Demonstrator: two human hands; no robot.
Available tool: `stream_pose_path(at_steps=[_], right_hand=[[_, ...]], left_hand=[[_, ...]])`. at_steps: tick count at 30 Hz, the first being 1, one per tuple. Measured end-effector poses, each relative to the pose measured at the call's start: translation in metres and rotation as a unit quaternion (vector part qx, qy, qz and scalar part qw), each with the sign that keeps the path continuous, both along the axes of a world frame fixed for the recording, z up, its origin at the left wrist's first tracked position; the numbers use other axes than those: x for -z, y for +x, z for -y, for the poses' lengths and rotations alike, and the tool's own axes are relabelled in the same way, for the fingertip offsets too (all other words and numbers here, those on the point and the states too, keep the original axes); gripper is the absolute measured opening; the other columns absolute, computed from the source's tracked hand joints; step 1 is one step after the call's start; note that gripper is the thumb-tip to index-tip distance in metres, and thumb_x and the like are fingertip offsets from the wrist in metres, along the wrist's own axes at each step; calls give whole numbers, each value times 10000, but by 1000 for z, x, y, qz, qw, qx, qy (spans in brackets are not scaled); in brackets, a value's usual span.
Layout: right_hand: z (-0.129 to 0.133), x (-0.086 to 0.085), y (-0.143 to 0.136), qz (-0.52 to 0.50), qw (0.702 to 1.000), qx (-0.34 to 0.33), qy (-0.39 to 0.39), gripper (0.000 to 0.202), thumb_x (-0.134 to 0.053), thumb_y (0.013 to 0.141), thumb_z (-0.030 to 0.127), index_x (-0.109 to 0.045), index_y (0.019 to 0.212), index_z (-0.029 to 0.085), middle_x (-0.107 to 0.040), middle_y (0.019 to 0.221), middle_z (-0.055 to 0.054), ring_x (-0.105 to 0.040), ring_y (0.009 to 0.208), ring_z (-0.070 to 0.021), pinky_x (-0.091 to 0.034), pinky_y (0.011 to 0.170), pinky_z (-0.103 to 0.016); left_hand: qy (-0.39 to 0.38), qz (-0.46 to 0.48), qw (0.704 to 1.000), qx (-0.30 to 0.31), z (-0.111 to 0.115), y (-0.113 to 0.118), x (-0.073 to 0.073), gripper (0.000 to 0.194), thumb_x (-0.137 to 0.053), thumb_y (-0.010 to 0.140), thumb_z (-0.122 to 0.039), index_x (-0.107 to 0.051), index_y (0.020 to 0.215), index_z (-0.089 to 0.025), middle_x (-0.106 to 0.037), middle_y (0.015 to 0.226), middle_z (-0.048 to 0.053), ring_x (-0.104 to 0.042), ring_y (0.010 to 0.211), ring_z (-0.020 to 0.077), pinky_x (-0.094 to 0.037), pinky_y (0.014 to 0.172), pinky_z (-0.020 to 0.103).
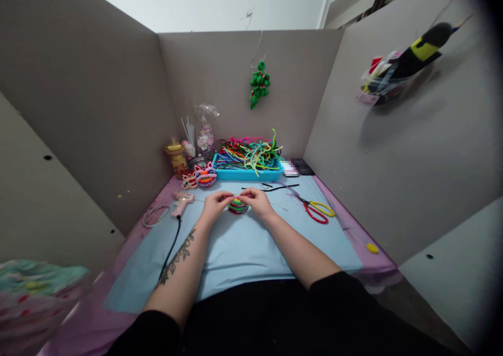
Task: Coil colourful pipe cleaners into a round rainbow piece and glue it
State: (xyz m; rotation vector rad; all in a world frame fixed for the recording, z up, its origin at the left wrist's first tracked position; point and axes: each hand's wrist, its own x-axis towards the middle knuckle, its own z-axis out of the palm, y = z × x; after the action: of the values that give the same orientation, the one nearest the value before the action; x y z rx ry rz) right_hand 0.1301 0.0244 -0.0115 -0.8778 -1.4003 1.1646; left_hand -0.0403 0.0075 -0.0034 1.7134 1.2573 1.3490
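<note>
Setting: a person sits at a work table (220,256) covered in pale blue and pink, walled on three sides by grey partition boards.
Hands: the left hand (215,205) and right hand (256,200) meet at mid-table, fingertips pinched on either side of a small striped coil piece (237,206).
Grip: both hands are closed on the piece from above; fingertips nearly touch over its top.
Coil piece: a low dome of red, green, yellow and pink bands, resting on the blue mat between the hands; its flat base faces down and its broad axis runs left to right. Finer detail is too small to tell.
Behind the hands: a blue tray (247,174) heaped with coloured pipe cleaners, strands trailing mostly crosswise.
Right of the hands: scissors (316,209) with red and yellow handles, blades pointing up-left toward the tray.
Left of the hands: a pink glue gun (182,202), its black cord running toward the person.
Back wall: a green beaded ornament (259,85) hangs from a wire.
</note>
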Motion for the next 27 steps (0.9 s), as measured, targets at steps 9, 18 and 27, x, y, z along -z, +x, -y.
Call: stream_pose_path(at_steps=[9, 18, 27], right_hand=[[4, 0, -4, -6, 997, -62, -41, 297, -704, 623, 397, -641, 756, 139, -612, 588, -12, -527, 508, -114, -419, 508, -251], [3, -1, -2, -4, 998, -51, -38, 306, -733, 592, 397, -663, 752, 146, -640, 628, -19, -557, 553, -129, -429, 533, -253], [2, 0, 0, 31, 999, -36, 10, 314, -755, 577, 401, -672, 714, 131, -653, 644, -38, -570, 598, -142, -444, 605, -280]], left_hand=[[1, 14, 1000, 26, -1, 1, 3, 258, -691, 660, -356, -701, 799, -138, -707, 758, 62, -636, 680, 174, -493, 643, 268], [-6, 24, 1000, 15, 1, 2, 1, 246, -694, 650, -349, -700, 784, -142, -711, 742, 58, -638, 674, 178, -507, 637, 275], [-21, 25, 999, 34, -2, 0, 5, 271, -677, 672, -371, -695, 811, -139, -708, 751, 56, -639, 678, 175, -504, 647, 277]])
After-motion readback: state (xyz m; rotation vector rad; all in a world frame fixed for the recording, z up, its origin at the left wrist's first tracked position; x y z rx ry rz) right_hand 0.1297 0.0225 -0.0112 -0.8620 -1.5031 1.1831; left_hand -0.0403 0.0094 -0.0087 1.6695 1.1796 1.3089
